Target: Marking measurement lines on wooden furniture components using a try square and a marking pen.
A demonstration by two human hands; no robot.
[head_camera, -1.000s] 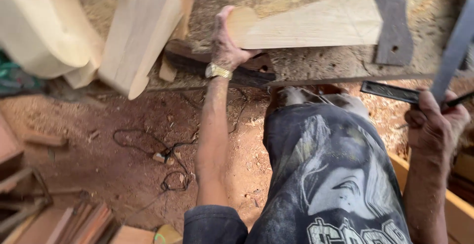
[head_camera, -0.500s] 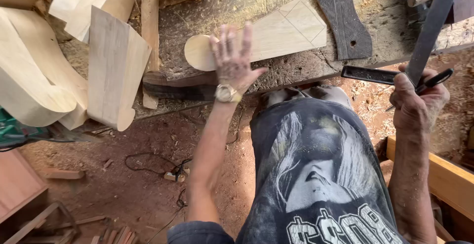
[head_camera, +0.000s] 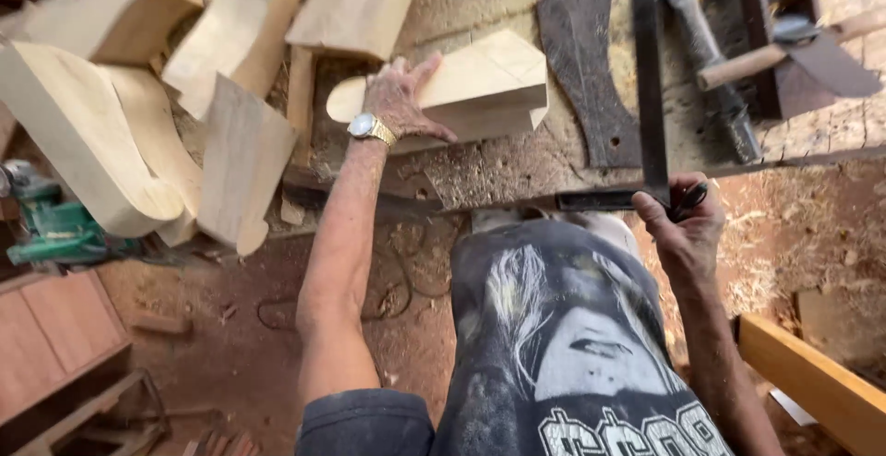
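Wooden and thick with sawdust, the desk (head_camera: pixel 498 165) carries everything in play, and its near edge is where trouble could start. Pale curved blocks (head_camera: pixel 101 133) are stacked loosely off its left end, leaning on one another; a knock from the left elbow could probably bring them down onto the floor, where a green power tool (head_camera: pixel 55 225) and a loose cable (head_camera: pixel 388 299) lie.

A pale wooden piece (head_camera: pixel 480 82) with a rounded end is tilted up on the desk, pencil lines showing on its upper face. It is steadied by the left hand (head_camera: pixel 397 101), whose grip is laid over the rounded end with the fingers spread across the top, not wrapped under. Held only like this, the piece could slip on the sawdust or drop flat, and the fingers could be pinched beneath it.

A dark metal square (head_camera: pixel 649 87) is clamped in the right hand (head_camera: pixel 683 225), together with a dark pen-like marker (head_camera: pixel 690 199). Its long blade reaches up across the desk, beside a dark curved template (head_camera: pixel 581 59). If the blade is swung carelessly, the hammer (head_camera: pixel 729 68) lying near it could be struck, or the template shifted. With two things in one grip, the marker is judged the likelier to be dropped.
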